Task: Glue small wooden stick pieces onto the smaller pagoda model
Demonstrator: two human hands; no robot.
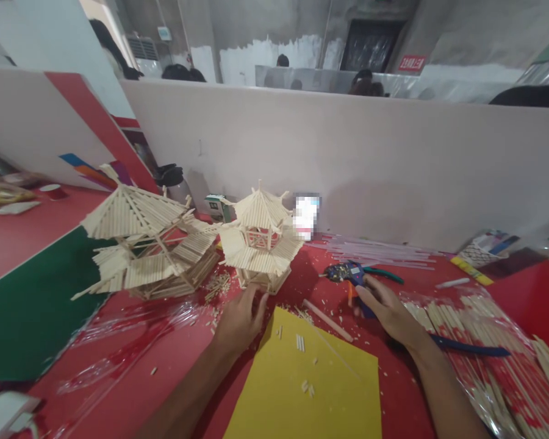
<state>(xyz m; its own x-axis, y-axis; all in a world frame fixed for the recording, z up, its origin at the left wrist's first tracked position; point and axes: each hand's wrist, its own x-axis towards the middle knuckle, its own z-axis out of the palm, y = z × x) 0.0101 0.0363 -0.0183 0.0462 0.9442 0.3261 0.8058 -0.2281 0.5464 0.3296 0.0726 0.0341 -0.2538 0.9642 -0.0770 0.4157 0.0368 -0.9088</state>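
Note:
A small two-tiered pavilion model (261, 250) of pale wooden sticks stands on the red table. My left hand (242, 320) is at its front base, fingers bent and closed on the lower edge; the fingertips are partly hidden. In my right hand (382, 305) is a hot glue gun (354, 274) with a dark blue body and orange trigger, its nozzle pointing left toward the model. Between and below the hands lies a yellow sheet (311, 390) with several short stick pieces (301, 342). A pinkish rod (328, 319) lies near the sheet's back edge.
A larger stick pavilion (141, 238) stands at left beside a green board (27, 299). Clear glue sticks (379, 251) lie along the partition (348, 146). Bagged wooden sticks (489, 360), a blue handle (471, 347) and a white basket (482, 247) are at right. A blurred bright screen (306, 216) leans behind.

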